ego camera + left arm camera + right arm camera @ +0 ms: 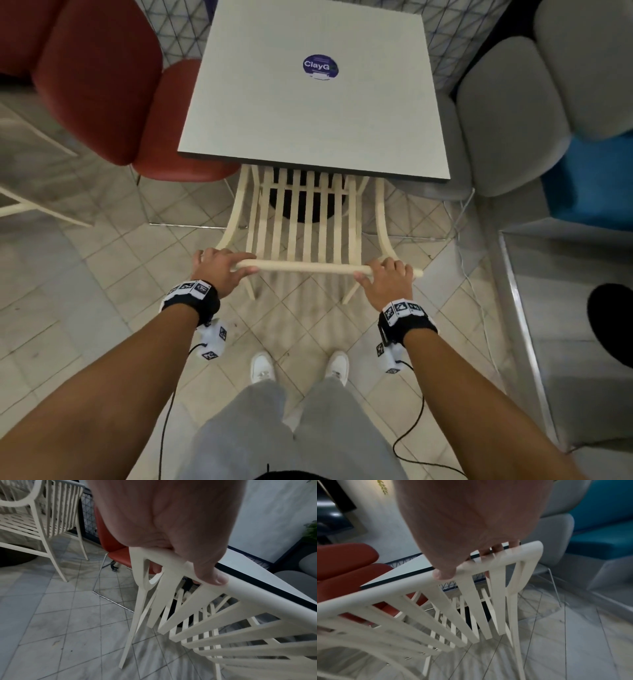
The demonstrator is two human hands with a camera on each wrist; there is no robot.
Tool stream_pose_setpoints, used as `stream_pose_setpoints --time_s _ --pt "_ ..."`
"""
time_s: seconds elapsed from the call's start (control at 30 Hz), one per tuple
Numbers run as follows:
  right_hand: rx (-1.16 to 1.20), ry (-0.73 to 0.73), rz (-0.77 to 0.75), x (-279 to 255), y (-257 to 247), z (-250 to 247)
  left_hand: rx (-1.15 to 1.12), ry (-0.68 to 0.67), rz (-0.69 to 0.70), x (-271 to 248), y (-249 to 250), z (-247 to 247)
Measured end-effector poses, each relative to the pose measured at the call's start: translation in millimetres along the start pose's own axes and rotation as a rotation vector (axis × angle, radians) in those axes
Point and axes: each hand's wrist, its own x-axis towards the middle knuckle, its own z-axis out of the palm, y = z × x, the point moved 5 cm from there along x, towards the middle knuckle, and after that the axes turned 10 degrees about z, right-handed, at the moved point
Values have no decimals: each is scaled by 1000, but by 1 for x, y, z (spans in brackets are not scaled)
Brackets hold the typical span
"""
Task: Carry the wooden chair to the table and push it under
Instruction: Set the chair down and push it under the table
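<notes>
The cream slatted wooden chair (301, 219) stands at the near edge of the square white table (318, 113), its seat mostly hidden under the tabletop. My left hand (222, 270) grips the left end of the top rail (308, 268), fingers curled over it. My right hand (385, 279) grips the right end of the same rail. In the left wrist view my left hand (171, 534) wraps the rail, thumb on top of the chair (214, 615). The right wrist view shows my right hand (471, 527) curled round the rail of the chair (453, 608).
A red padded chair (113, 85) stands left of the table, grey padded chairs (513, 113) and a blue seat (592, 181) to the right. Another cream chair (34, 520) stands further left. A round dark table base (301, 205) sits under the top. My white shoes (263, 368) stand on tiled floor.
</notes>
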Motion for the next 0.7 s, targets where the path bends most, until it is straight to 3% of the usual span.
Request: stream_pose_setpoints --time_s 0.13,0.33,0.7 --pt "53 -19 -9 -2 -1 4 141 112 2 -12 3 3" --pt "115 -33 -141 6 11 7 169 193 -39 -13 18 3" --pt "195 -8 -158 12 24 -5 95 233 22 -15 48 17"
